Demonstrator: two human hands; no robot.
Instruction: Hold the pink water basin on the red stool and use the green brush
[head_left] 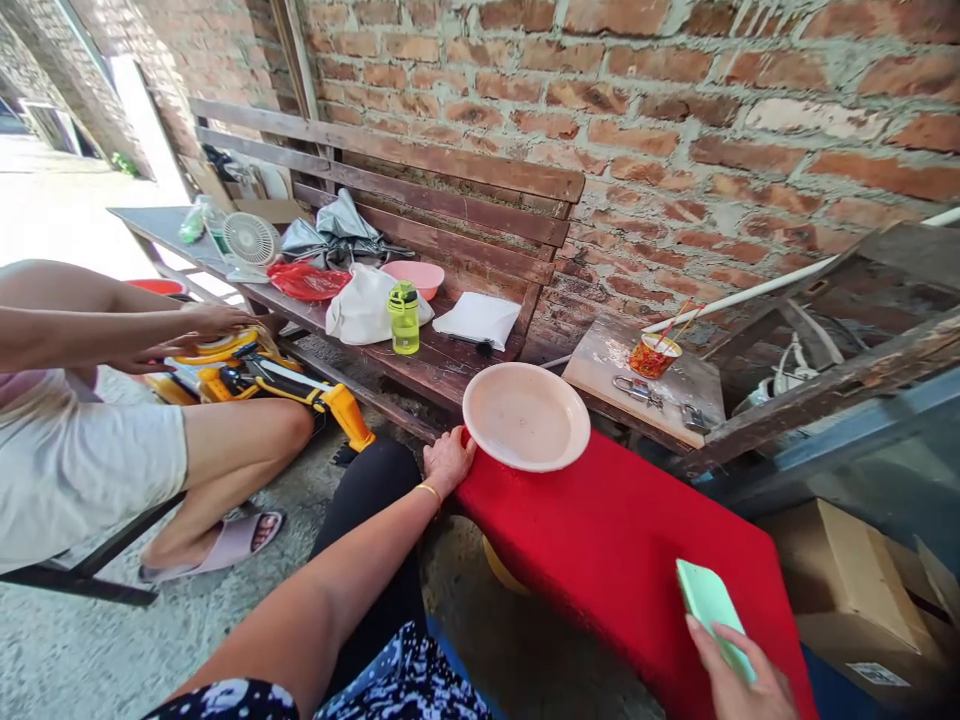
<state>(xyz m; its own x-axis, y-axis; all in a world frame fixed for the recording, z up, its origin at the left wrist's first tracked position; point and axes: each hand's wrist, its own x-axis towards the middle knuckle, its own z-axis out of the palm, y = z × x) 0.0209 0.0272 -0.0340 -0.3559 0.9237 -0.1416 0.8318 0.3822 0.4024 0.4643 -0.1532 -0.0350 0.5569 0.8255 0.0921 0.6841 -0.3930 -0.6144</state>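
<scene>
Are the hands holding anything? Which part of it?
The right hand holds the mint-green block by its near end. The left hand rests on the red table, perhaps gripping its edge.

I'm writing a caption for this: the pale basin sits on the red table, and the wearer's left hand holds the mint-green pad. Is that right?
Not quite: the head view shows the right hand holding the mint-green pad. The pale basin does sit on the red table.

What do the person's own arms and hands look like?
The left arm shows a short, dark, white-patterned sleeve and a thin golden bracelet; the left hand is ungloved. The right hand is ungloved too; its forearm is out of view.
</scene>
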